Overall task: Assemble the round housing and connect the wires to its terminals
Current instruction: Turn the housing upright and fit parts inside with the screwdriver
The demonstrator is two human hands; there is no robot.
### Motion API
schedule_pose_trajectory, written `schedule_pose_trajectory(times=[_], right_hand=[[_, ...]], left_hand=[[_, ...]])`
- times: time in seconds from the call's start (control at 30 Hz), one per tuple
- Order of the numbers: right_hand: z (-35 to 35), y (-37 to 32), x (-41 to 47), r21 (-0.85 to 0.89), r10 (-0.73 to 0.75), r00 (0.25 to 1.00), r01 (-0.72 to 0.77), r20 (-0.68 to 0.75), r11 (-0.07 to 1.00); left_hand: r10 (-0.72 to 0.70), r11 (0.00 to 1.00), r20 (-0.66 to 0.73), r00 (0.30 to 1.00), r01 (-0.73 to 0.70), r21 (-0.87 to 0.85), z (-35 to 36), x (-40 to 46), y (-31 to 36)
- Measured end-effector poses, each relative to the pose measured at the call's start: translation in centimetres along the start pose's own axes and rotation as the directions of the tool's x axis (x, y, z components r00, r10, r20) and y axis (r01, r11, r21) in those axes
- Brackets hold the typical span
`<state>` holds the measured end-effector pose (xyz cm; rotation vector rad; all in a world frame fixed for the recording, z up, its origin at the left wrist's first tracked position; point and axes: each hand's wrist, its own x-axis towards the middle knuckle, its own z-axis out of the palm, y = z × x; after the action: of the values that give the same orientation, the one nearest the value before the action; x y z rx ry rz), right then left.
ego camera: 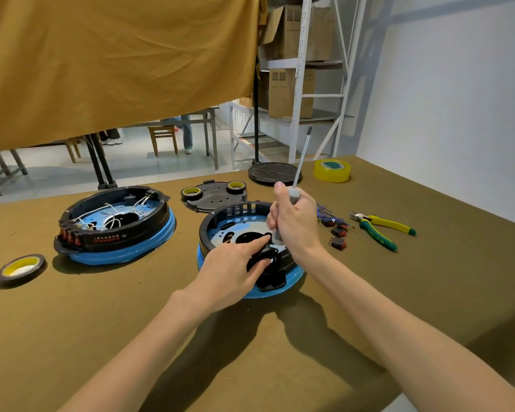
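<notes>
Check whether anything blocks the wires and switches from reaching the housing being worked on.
Only the right hand, gripping the screwdriver, stands between the wires and switches and the housing. The table between them is otherwise bare.

white wall [458,84], metal shelving [302,69]

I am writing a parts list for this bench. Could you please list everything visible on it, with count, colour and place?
Round housing: 1, black and blue, centre, under both hands.
Wired housing: 1, black and blue, left.
Black plate: 1, behind centre, two tape rolls on it.
Black disc: 1, far edge.
Yellow tape: 1, far right.
Dark tape roll: 1, near left.
Switches with wires: several, red-black, right.
Pliers: 1, yellow-green, right.
Screwdriver: 1, shaft pointing up, in right hand.
Left hand: on a black part at housing rim.
Right hand: gripping screwdriver.
</notes>
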<state>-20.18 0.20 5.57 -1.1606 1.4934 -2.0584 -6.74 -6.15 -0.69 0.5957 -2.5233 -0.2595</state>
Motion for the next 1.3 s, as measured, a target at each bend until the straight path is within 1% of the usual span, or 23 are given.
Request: schedule_pose_trajectory(times=[0.07, 0.17, 0.33, 0.43, 0.57, 0.73, 0.87, 0.93, 1.07, 1.2, 1.27, 1.3], right_hand=[[-0.1, -0.2, 0.0, 0.024, -0.036, 0.999, 0.036, 0.003, 0.999], [0.3, 0.4, -0.7, 0.028, -0.039, 0.999, 0.038, 0.035, 0.999], [-0.5, 1.4, -0.4, 0.007, -0.019, 0.999, 0.019, -0.033, 1.0], [-1.0, 2.0, -0.2, 0.022, 0.047, 0.997, -0.045, -0.056, 0.999], [-1.1, 2.7, 0.8, 0.021, 0.175, 0.983, -0.174, -0.063, 0.984], [-1.2, 3.6, 1.9, -0.053, 0.308, 0.949, -0.312, -0.07, 0.949], [-1.1, 3.4, 2.3, -0.016, 0.368, 0.927, -0.37, -0.064, 0.929], [-0.9, 3.3, 2.1, -0.025, 0.35, 0.934, -0.352, -0.068, 0.936], [-0.6, 3.3, 1.3, -0.092, 0.234, 0.969, -0.241, -0.079, 0.966], [-0.7, 2.8, 0.4, -0.014, 0.144, 0.985, -0.146, -0.091, 0.989], [-0.7, 2.6, 0.0, 0.002, 0.077, 0.995, -0.077, -0.064, 0.997], [-0.6, 2.5, -0.2, -0.003, 0.029, 0.999, -0.029, -0.046, 1.0]], left_hand=[[-0.001, 1.0, -0.014, 1.0, 0.001, -0.003, 0.2, 0.0, 0.0], [-0.001, 1.0, -0.019, 1.0, 0.001, -0.005, 0.1, 0.0, 0.0], [0.038, 0.999, -0.007, 0.999, -0.039, -0.028, -0.2, -0.1, 0.0], [0.054, 0.999, 0.003, 0.999, -0.054, -0.004, -0.3, -0.1, 0.1], [0.06, 0.997, 0.017, 0.998, -0.061, 0.045, -0.4, -0.1, 0.4], [0.084, 0.973, 0.041, 0.996, -0.091, 0.213, -0.1, -0.2, 0.9], [0.089, 0.958, 0.054, 0.995, -0.1, 0.27, 0.2, -0.1, 1.2], [0.075, 0.955, 0.053, 0.996, -0.087, 0.285, 0.2, 0.0, 1.3], [0.05, 0.95, 0.051, 0.997, -0.063, 0.305, 0.4, 0.1, 1.4], [0.049, 0.979, 0.01, 0.999, -0.05, 0.199, 0.2, 0.0, 0.7], [0.005, 0.992, -0.011, 1.0, -0.004, 0.127, 0.3, 0.0, 0.6], [-0.025, 0.993, -0.015, 1.0, 0.027, 0.117, 0.3, 0.0, 0.4]])
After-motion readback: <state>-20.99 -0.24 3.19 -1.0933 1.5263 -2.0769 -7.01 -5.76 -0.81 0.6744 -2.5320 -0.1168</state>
